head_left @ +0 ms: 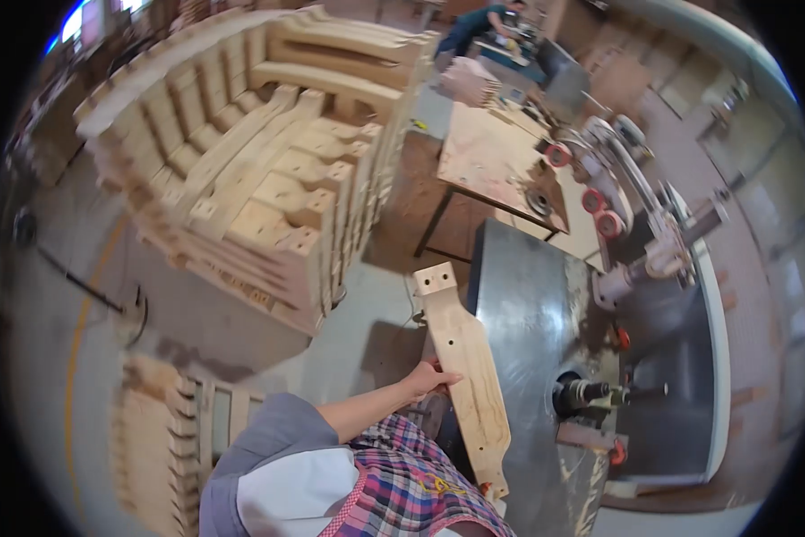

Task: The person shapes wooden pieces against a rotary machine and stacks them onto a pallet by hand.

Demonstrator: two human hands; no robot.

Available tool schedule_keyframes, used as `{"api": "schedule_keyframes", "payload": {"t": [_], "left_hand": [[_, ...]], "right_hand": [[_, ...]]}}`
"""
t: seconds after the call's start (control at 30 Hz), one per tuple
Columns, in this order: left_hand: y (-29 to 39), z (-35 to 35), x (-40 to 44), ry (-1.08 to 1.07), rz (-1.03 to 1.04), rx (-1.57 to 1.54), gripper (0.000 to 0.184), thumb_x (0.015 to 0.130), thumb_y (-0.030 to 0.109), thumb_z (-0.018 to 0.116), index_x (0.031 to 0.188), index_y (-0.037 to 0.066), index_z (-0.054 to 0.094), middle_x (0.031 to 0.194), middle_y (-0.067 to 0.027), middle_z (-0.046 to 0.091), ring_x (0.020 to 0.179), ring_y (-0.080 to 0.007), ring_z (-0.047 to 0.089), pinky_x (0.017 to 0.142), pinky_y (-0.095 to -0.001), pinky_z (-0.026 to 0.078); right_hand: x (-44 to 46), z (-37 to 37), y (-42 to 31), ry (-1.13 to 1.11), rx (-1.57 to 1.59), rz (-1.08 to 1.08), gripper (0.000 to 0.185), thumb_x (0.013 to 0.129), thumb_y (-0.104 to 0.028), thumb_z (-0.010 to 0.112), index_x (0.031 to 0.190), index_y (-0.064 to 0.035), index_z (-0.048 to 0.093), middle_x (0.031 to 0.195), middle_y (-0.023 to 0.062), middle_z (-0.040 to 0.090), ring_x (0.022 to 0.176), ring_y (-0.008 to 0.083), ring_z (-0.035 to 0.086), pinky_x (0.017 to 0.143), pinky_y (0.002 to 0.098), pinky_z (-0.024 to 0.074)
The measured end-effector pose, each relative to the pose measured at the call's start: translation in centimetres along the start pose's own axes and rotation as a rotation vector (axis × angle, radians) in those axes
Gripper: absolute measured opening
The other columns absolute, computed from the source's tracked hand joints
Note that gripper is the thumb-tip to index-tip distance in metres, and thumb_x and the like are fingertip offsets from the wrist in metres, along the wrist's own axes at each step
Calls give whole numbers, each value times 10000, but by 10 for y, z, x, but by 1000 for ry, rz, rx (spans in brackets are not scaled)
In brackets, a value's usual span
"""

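Workshop station seen from the wearer's head, places given relative to the grey metal machine table (519, 286). Well to the left of this table, in the lower part of the view, lies a low pile of pale shaped wooden pieces (156, 421). Left of the table and farther from the wearer stands a large open-topped, crate-like enclosure of stacked pale wooden boards (286, 268); inside it lie flat pale boards with drilled holes (277, 192), several side by side. Just beside the table's left edge, the left hand (428, 380) is closed about the near side of a long, pale, shaped wooden board with dark round holes (470, 367), thumb on the upper face and fingers out of sight beneath. This board slants along the table's left edge, its far end projecting beyond the table's outline. The right hand cannot be made out clearly; its opening and hold cannot be told. Beyond the table are a person in dark clothing (474, 24) and a dark-legged worktable with a pale wooden top (476, 148). A dark metal spindle (590, 391) stands at the table's right part; above that side extends a metal arm assembly with red-rimmed wheels (649, 183).
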State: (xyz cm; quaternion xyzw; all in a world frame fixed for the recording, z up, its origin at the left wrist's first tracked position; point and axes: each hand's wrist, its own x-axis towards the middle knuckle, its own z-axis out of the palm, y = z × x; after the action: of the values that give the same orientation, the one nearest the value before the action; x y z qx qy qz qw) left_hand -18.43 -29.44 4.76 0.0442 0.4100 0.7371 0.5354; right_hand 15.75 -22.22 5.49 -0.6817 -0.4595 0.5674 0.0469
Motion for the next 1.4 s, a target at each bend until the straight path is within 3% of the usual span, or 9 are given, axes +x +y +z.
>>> {"api": "schedule_keyframes", "payload": {"t": [0.17, 0.43, 0.63, 0.73, 0.87, 0.93, 1.1, 1.2, 1.4], "left_hand": [[25, -27, -51, -40, 164, -100, 329, 769, -11, 711, 1077, 16, 599, 948, -59, 658, 819, -127, 619, 740, -221, 511], [25, -117, -172, 250, 416, -321, 376, 760, -29, 712, 1115, 33, 604, 1043, -65, 657, 894, -139, 608, 834, -247, 483], [-15, -171, -268, 627, 521, -641, 322, 835, 181, 698, 1094, 14, 606, 991, -82, 651, 842, -162, 630, 780, -268, 505], [-41, -198, -301, 909, 582, -696, 370, 875, 301, 655, 1073, -8, 607, 943, -96, 651, 781, -168, 637, 730, -263, 514], [-58, -220, -344, 1072, 666, -832, 368, 870, 294, 664, 1068, -10, 608, 927, -103, 652, 763, -169, 638, 693, -252, 516], [-57, -224, -356, 1128, 685, -868, 372, 873, 292, 661, 1072, -16, 603, 931, -106, 651, 765, -172, 638, 690, -256, 518], [-36, -232, -358, 1196, 701, -876, 383, 879, 287, 653, 1083, -32, 593, 943, -115, 648, 771, -179, 638, 684, -265, 522], [-29, -235, -351, 1219, 692, -879, 393, 881, 286, 651, 1088, -41, 587, 950, -121, 646, 775, -184, 639, 682, -271, 525], [-26, -248, -345, 1277, 669, -862, 436, 868, 293, 667, 1095, -66, 570, 963, -137, 642, 777, -192, 642, 679, -279, 533]], "right_hand": [[-3, 39, -23, -121, -207, -45, 533, 845, -463, 610, 785, 67, 622, 574, 159, 589, 479, 252, 561, 455, 325, 449], [-27, 99, -39, -334, -637, -170, 545, 833, -469, 629, 876, 74, 621, 620, 172, 605, 532, 280, 579, 519, 325, 475], [-61, 143, -34, -435, -935, -306, 566, 824, -474, 643, 943, 79, 620, 655, 182, 617, 572, 302, 592, 568, 325, 495], [-84, 172, -31, -426, -1141, -517, 580, 819, -476, 650, 977, 81, 620, 673, 187, 622, 592, 313, 599, 592, 326, 505], [-106, 235, -35, -268, -1478, -1189, 764, 752, -456, 700, 1241, 74, 447, 1122, 264, 561, 977, 390, 558, 847, 402, 463], [-119, 269, -44, -199, -1530, -1346, 842, 722, -448, 722, 1297, 67, 389, 1234, 274, 505, 1081, 410, 510, 923, 425, 427], [-151, 382, -53, -1021, -1627, -1429, 1081, 592, -487, 801, 1353, 78, 283, 1325, 283, 408, 1184, 408, 435, 1010, 417, 357], [-152, 421, -44, -1128, -1706, -1399, 1181, 559, -514, 812, 1383, 78, 208, 1370, 289, 345, 1232, 412, 389, 1044, 416, 320], [-169, 470, -37, -1220, -1756, -1690, 1280, 529, -525, 823, 1416, 66, 115, 1411, 291, 271, 1258, 423, 352, 1057, 424, 301]]}}
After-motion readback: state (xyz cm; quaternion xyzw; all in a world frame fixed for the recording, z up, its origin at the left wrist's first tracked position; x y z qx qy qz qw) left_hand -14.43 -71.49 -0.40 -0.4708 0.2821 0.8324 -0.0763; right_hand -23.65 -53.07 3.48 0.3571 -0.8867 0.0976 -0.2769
